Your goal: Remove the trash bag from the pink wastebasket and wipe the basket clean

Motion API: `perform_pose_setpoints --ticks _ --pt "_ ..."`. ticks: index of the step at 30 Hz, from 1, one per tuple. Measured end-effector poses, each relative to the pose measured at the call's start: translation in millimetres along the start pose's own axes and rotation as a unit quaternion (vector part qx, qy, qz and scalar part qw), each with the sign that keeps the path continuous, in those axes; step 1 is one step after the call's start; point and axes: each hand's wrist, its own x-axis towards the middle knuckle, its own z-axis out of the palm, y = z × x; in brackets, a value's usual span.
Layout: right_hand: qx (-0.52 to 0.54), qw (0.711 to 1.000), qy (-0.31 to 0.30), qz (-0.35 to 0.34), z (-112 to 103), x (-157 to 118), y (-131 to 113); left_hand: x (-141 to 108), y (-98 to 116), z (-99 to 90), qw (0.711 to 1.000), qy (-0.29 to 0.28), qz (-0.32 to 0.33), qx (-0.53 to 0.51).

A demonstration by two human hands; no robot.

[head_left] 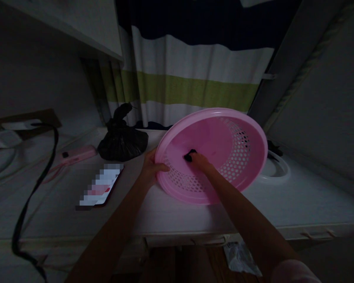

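A pink perforated basket (212, 135) is tilted on the white desk, its open mouth facing the camera. My left hand (152, 169) grips the basket's left rim, thumb over the edge and the other fingers mostly hidden behind it. Inside the basket, my right hand (198, 162) is closed on a small black cloth (190, 155) against the inner surface. Around the right hand, the basket's wall shows rows of holes.
A tied black plastic bag (123, 143), a phone (102, 186) and a pink device (78, 154) lie left on the desk (171, 220). A white ring (275, 169) sits behind the basket's right side. A black cable (29, 200) runs down the left. Striped curtains (194, 90) hang behind.
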Motion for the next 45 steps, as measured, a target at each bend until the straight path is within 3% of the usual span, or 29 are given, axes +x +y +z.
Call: perform_pose_setpoints --ticks 8,20,24,27,31,37,42,45 --pt "0.007 1.0 0.017 0.014 8 18 2 1 -1 -2.2 1.0 0.001 -0.01 0.006" --pt "-0.005 0.997 0.043 0.064 7 18 -3 1 -2 -2.5 1.0 0.015 0.008 0.022" --pt "-0.071 0.99 0.079 0.097 11 18 -2 1 -2 0.3 1.0 0.013 0.006 0.017" --pt "-0.155 0.978 0.069 0.118 14 20 0 0 -2 1.6 1.0 0.008 0.006 0.01" --pt "-0.178 0.979 0.052 0.082 15 22 6 0 -3 0.8 1.0 0.009 0.002 0.014" --pt "-0.125 0.992 0.017 0.01 11 24 16 1 -5 -0.3 1.0 -0.006 0.014 0.022" --pt "-0.072 0.993 -0.031 -0.088 6 19 12 1 -4 0.7 1.0 -0.008 0.016 0.018" --pt "-0.042 0.992 -0.043 -0.11 2 11 11 0 -4 0.8 0.999 -0.01 0.02 0.025"
